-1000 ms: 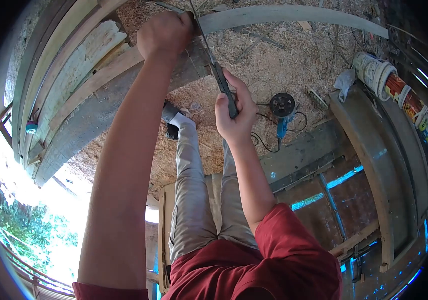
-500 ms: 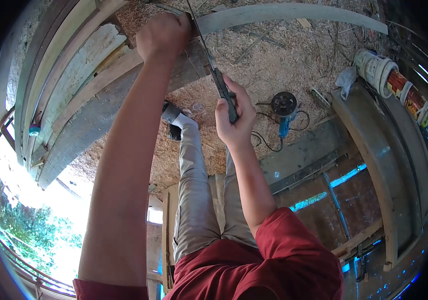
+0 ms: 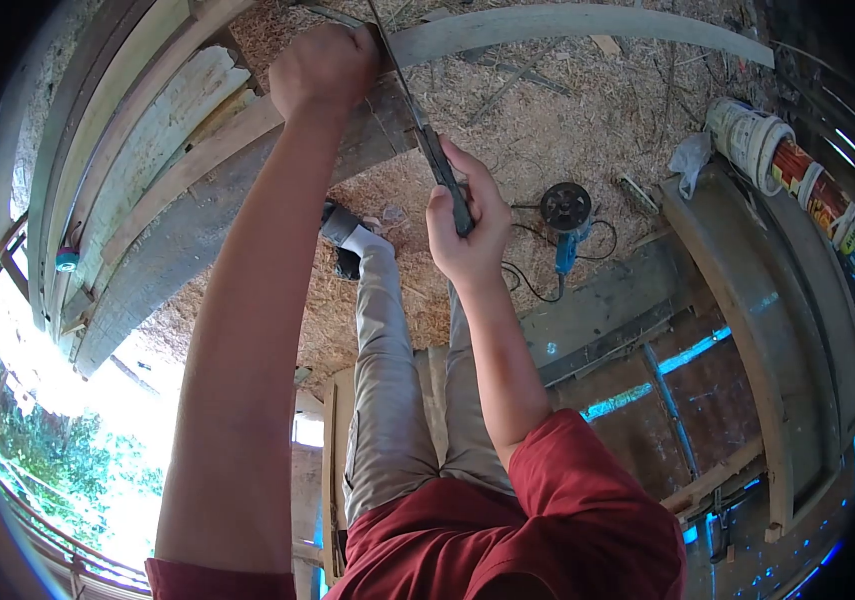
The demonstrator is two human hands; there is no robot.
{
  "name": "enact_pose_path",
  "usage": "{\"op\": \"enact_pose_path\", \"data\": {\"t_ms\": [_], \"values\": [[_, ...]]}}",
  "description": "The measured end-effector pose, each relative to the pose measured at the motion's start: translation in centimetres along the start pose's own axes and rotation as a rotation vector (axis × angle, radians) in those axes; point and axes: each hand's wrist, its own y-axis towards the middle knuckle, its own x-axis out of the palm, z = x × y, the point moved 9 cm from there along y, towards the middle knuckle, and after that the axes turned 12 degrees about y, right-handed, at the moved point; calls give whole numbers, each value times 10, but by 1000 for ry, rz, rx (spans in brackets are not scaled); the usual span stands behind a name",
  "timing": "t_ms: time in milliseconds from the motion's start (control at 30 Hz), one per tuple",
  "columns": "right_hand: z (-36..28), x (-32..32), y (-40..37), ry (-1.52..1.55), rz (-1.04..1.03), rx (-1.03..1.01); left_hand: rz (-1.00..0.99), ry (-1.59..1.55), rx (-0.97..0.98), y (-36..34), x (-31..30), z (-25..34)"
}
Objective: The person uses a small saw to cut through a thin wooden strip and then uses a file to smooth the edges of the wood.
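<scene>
My right hand (image 3: 476,225) is wrapped around the dark handle of a hand saw (image 3: 410,103), thumb lying along it. The thin blade slants up and away past the top edge of the view, so its far end is out of sight. Just left of the blade, my left hand (image 3: 323,70) is closed in a fist at the near end of a long, pale wooden board (image 3: 568,22). Its fingers are mostly hidden, but they appear to grip the board there. The blade crosses the board right beside this fist.
A blue power tool with a round dark disc (image 3: 567,208) and a cord lies on the shavings-covered floor (image 3: 548,120). Curved planks (image 3: 163,150) lean at the left. Buckets (image 3: 753,145) stand at the right near curved wooden pieces (image 3: 738,290). My foot (image 3: 348,230) is below the sawing spot.
My right hand and the saw have shifted slightly forward and to the left along the blade's line. My left hand has stayed almost in place.
</scene>
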Motion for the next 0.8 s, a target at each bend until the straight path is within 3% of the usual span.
{"op": "enact_pose_path", "data": {"t_ms": [600,800], "values": [[-5,-5,-5,-18,9,-40,13,20,19,-1,0,1],[-1,-1,2,-12,-14,66,53,40,6,0,-1,1]]}}
